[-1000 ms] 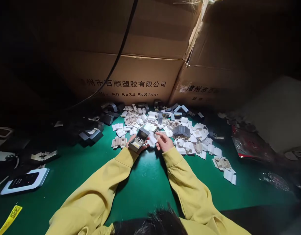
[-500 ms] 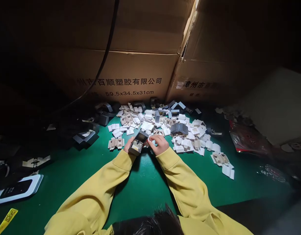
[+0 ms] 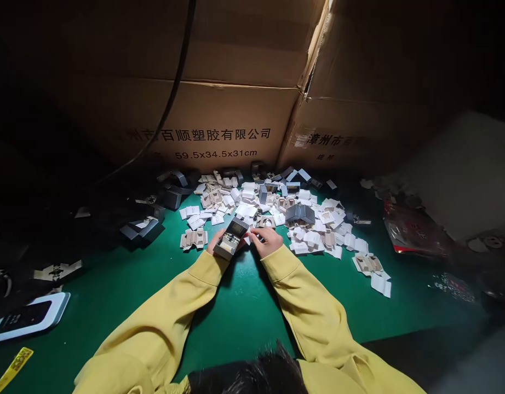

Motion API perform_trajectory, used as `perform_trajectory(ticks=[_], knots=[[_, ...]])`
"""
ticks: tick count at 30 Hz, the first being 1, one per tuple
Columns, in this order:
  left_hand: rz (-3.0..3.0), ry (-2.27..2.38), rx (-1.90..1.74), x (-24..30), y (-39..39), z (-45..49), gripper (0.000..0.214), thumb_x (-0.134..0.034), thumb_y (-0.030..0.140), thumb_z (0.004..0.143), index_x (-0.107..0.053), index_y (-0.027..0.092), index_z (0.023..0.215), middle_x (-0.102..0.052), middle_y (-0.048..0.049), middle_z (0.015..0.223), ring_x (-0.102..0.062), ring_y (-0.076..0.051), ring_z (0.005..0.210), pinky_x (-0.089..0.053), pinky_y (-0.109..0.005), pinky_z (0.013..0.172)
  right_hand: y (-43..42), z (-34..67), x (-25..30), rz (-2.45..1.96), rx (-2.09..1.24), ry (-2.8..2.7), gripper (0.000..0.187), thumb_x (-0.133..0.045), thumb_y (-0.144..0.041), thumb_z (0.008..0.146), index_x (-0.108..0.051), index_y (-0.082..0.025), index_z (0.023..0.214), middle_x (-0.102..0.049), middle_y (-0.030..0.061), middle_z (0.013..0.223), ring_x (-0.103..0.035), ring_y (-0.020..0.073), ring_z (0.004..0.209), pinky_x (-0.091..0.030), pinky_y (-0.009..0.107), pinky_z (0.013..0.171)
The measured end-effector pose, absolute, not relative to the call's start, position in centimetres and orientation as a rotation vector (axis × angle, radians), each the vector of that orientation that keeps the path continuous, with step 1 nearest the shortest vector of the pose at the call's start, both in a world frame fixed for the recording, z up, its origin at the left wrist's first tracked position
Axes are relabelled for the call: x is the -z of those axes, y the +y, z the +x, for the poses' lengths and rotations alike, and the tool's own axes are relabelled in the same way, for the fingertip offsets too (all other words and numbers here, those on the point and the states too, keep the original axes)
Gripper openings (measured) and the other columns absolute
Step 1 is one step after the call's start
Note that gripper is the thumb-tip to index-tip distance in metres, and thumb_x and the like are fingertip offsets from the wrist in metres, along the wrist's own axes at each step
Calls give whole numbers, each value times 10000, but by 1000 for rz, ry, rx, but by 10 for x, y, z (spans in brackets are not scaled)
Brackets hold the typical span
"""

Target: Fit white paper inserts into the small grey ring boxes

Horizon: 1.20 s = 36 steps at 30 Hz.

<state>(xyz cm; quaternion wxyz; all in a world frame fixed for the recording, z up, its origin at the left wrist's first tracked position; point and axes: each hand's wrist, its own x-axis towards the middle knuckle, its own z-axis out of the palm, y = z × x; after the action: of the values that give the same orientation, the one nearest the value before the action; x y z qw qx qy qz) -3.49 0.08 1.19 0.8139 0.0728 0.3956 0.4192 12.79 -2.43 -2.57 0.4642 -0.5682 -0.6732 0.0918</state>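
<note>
My left hand [image 3: 214,241] is closed around a small dark hinged jewelry box [image 3: 225,248], tilted with its lid raised and a pale, dark-patterned insert showing inside. Just right of the box, my right hand [image 3: 269,241] has thumb and fingers pinched together; a bit of white shows by the fingertips, too small to make out. Beyond both hands spreads a pile of folded white and grey-brown card pieces [image 3: 246,210]. Another dark box [image 3: 300,214] rests open on that pile.
Tall cardboard cartons [image 3: 219,109] stand along the back, with a black cable [image 3: 170,104] hanging before them. Several dark boxes [image 3: 142,230] lie left on the green table [image 3: 244,306]. A white-rimmed device [image 3: 30,317] is at far left, red plastic packets [image 3: 412,230] at right.
Both hands stay nearly in place, the box still in my left hand and the right fingers still pinched beside it. The whole view has shifted very slightly.
</note>
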Motion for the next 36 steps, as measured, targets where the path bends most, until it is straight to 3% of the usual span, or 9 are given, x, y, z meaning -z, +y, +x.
perform_trajectory(ticks=[3,7,11,14,18,31,36], knots=[[141,856,-876,-12,3,-33,456,-302,312,983,-683,62,1004,-737,-156,757,-731,-263,815,-586,-376,801,-23,132,21,-1411,-227,-1624,180,-595,-261,906,-760,-218,848,-770,66,839,-683,193,772,-558,321,745],[166,827,-912,0,4,-31,472,-292,342,999,-626,43,1146,-739,-183,903,-735,-296,867,-582,-433,822,-28,142,1,-1401,-165,-1541,201,-563,-257,929,-758,-215,905,-762,81,867,-676,199,771,-557,335,709],[324,795,-957,17,-2,-32,365,-482,334,960,-553,134,1257,-736,-141,1008,-741,-276,813,-598,-443,750,-33,146,-13,-1265,-131,-1628,197,-561,-269,943,-754,-233,943,-759,84,897,-676,207,773,-554,363,712],[459,722,-1023,21,-9,-32,312,-615,321,900,-608,166,1170,-740,-86,963,-725,-219,773,-593,-345,702,-31,141,-7,-1144,-145,-1828,208,-550,-280,950,-755,-250,936,-758,73,888,-682,205,804,-551,364,758],[530,643,-1074,18,-15,-29,222,-634,277,890,-670,147,1066,-739,-60,892,-687,-156,754,-540,-231,677,-26,133,14,-1141,-132,-2000,223,-535,-274,965,-756,-251,945,-759,62,891,-661,184,797,-527,314,750],[544,624,-1031,18,-18,-27,231,-649,268,866,-683,164,1070,-727,-48,884,-649,-136,687,-505,-233,655,-34,127,11,-1222,-74,-2034,226,-546,-324,979,-759,-255,951,-772,31,916,-630,160,784,-469,266,724],[611,636,-1031,21,-19,-25,238,-638,280,874,-692,184,1085,-720,-41,878,-636,-139,693,-499,-233,653,-40,120,3,-1320,68,-2045,263,-520,-315,996,-753,-245,897,-761,21,843,-618,155,771,-408,265,642]])
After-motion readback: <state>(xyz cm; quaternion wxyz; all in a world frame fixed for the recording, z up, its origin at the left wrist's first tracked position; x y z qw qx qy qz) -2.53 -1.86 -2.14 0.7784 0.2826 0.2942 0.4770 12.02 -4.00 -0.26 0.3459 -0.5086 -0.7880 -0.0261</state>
